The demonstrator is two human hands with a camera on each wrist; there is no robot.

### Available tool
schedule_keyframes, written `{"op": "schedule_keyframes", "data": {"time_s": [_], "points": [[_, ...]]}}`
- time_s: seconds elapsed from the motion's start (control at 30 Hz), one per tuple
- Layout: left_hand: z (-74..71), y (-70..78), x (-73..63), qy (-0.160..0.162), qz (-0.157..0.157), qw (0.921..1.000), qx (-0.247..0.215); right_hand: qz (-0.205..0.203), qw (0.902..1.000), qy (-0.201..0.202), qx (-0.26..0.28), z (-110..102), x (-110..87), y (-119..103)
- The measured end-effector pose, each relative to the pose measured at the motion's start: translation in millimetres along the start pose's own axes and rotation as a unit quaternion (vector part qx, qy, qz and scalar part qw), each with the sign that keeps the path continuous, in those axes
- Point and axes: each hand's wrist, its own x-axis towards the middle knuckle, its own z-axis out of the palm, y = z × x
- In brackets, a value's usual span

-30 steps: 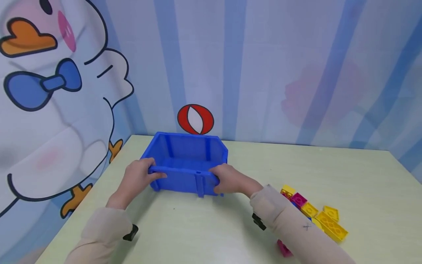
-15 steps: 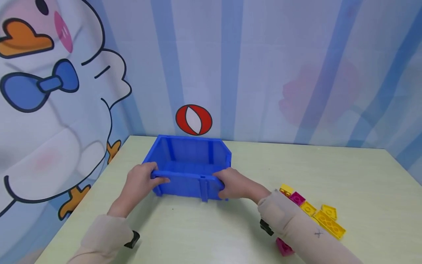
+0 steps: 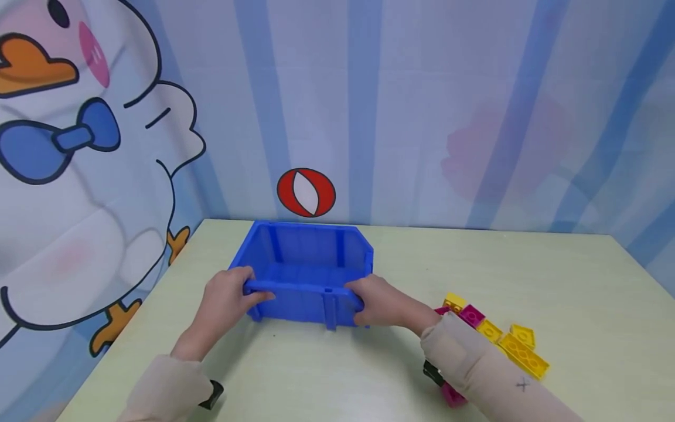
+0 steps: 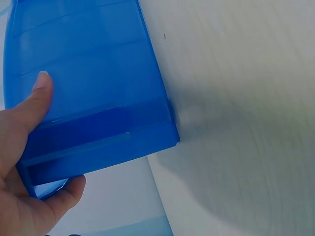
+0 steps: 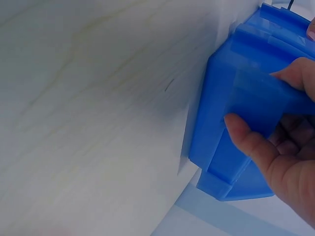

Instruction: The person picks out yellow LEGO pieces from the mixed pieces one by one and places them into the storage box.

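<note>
A blue plastic storage bin (image 3: 295, 305) stands upright at the back left of the table, its open top showing a bare inside. My left hand (image 3: 224, 299) grips the near left corner of its rim. In the left wrist view the thumb (image 4: 42, 96) lies along the bin's outer wall, with the fingers curled over the edge. At the near right corner my right hand (image 3: 382, 302) holds the rim, its thumb against the outside and its other fingers wrapped round the edge in the right wrist view.
Several yellow and magenta toy bricks (image 3: 522, 354) lie to the right, partly behind the right sleeve (image 3: 490, 369). A single magenta brick (image 3: 453, 395) is nearer the front. Behind the pale table (image 3: 327, 381) hangs a printed cloth (image 3: 411, 117).
The bin has shifted slightly toward me and to the right, with both hands keeping hold of its rim. The head view has also turned a little.
</note>
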Motion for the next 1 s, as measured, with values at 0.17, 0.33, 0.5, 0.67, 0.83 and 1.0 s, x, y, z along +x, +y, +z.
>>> {"op": "schedule_keyframes", "data": {"time_s": [0.17,0.33,0.5,0.67,0.83,1.0], "points": [[0.0,4.7,-2.0,0.003,0.013,0.9999,0.009,0.0,1.0,-0.001,-0.003,0.5,-5.9,0.4],[-0.1,9.4,-3.1,0.006,0.02,0.9997,0.013,-0.003,1.0,0.002,-0.001,-0.3,-10.8,0.9],[1.1,12.7,-6.4,0.002,0.014,0.9997,0.017,0.003,1.0,0.005,0.007,1.1,-16.5,0.2],[2.2,17.2,-12.4,-0.001,0.012,0.9998,0.017,0.017,0.9998,0.002,0.011,3.6,-24.6,-1.2],[3.1,22.7,-18.4,0.0,0.014,0.9998,0.015,0.031,0.9994,-0.008,0.01,3.4,-33.4,-3.1],[4.2,27.3,-21.4,-0.001,0.011,0.9999,0.013,0.024,0.9997,-0.011,0.002,2.4,-38.7,-4.0]]}}
